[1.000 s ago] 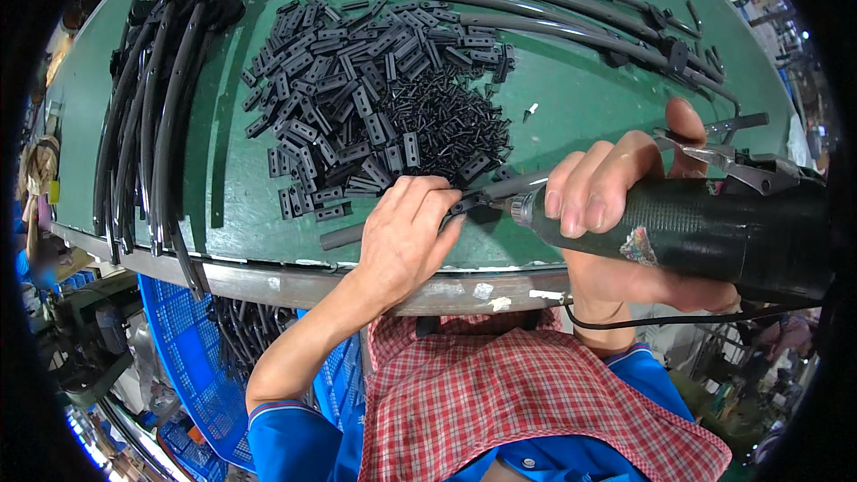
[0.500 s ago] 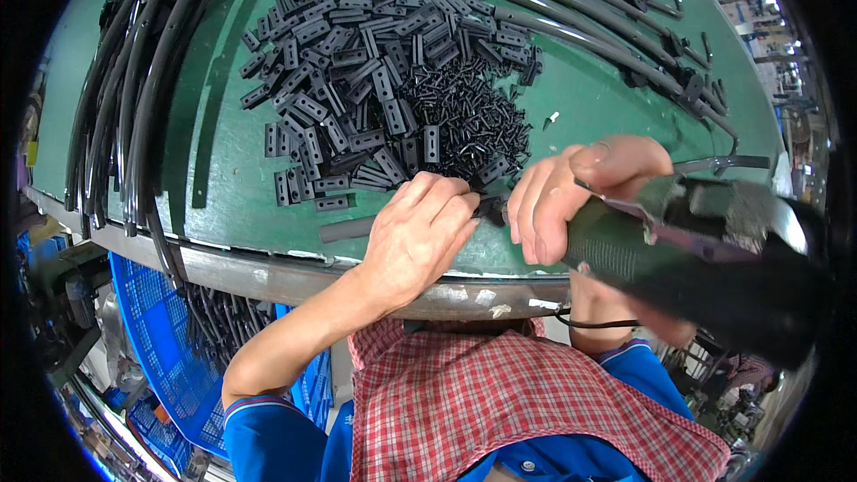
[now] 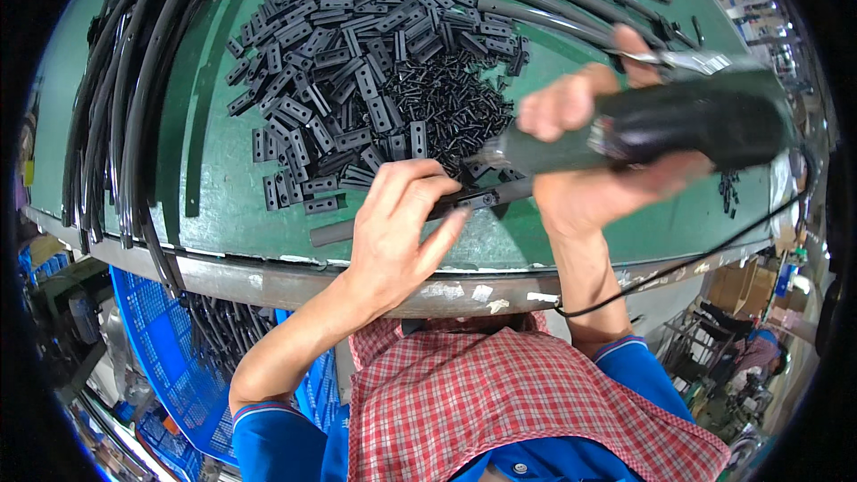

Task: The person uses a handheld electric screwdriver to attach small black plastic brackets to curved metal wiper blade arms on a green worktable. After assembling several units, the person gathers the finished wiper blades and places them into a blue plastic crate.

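Observation:
A dark tube lies along the near part of the table, with my left hand closed over it. A small black two-hole block sits against the tube beside my left fingertips. My right hand grips a corded electric screwdriver, partly smeared by motion. The tool points left, and its tip is above the tube, near the screws. Behind my hands lie a heap of black screws and a larger pile of black two-hole blocks.
Black curved tubes are stacked at the left, and more tubes lie at the far right. The screwdriver's cord crosses the table's near edge. A blue basket with dark rods stands below left.
My right hand has lifted and turned the screwdriver so its tip points left, away from the tube. The block against the tube has come into sight. My left hand stays on the tube.

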